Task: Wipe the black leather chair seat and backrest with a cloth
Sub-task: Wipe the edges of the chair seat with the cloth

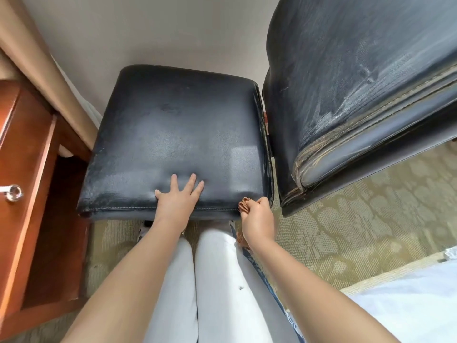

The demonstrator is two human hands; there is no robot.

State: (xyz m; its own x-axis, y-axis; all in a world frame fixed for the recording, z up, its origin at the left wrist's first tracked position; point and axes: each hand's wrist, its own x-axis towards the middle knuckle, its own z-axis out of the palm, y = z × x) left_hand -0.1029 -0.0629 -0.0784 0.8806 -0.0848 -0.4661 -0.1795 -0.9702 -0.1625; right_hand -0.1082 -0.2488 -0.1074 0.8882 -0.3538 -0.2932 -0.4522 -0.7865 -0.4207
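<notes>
A: At the near right corner of the seat [173,134], the right hand [258,220] is bunching a brown cloth [245,203] in curled fingers, touching the front edge seam.

B: Left hand [179,196]?

A: It's lying flat, fingers straight and spread, pressing on the seat's front middle.

B: Progress?

A: I'm judging it as midway at best. Grey haze is showing across the seat's middle and left edge; the far part is looking darker, maybe cleaner, can't tell.

B: Backrest [358,90]?

A: It's standing just right of the seat, streaky and dusty, worn at the piping. It's looking like it needs wiping.
</notes>
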